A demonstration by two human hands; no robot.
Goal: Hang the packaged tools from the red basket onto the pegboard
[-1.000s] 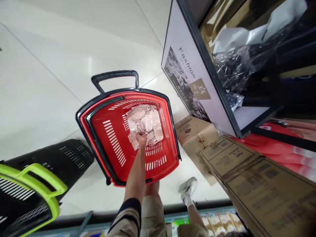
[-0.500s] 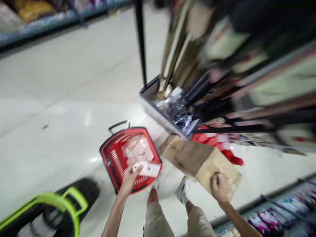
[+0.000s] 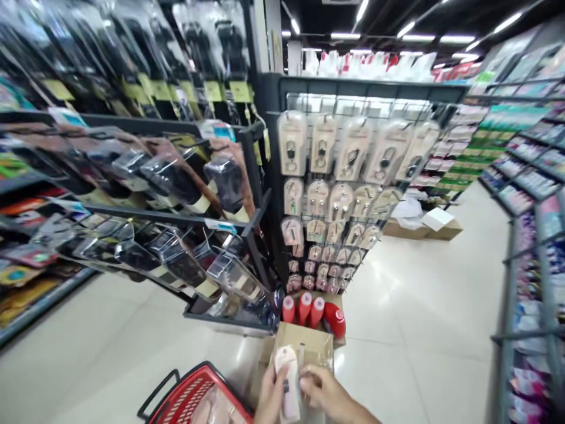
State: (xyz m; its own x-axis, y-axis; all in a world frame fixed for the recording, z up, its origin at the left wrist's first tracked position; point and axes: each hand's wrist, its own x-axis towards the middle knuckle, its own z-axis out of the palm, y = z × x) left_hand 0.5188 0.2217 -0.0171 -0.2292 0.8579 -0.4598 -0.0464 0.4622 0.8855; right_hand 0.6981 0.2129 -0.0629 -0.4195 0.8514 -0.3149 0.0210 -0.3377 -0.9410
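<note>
My left hand (image 3: 271, 391) grips a pale blister card (image 3: 288, 365) with a small dark item showing in its middle. The card is held upright over a cardboard box (image 3: 315, 338). Close beside the card's right edge is my right hand (image 3: 324, 391), fingers curled and drawn together; what they pinch, if anything, is hidden. At lower left, the red shopping basket (image 3: 180, 396) holds several pale pink packs (image 3: 216, 406). Ahead, a wire rack (image 3: 353, 100) carries rows of similar carded packs (image 3: 324, 144) on hooks.
Red bottles (image 3: 304, 309) with pink tops stand behind the box. To the left, shelf hooks bear dark bagged goods (image 3: 225, 176). Stocked shelving (image 3: 525, 294) lines the right side, with pale floor (image 3: 410, 306) between. A carton (image 3: 444, 229) sits farther down the aisle.
My left hand has lifted the card out of the basket and over the box. My right hand has moved from the box to beside the card. The view has tilted up toward the rack.
</note>
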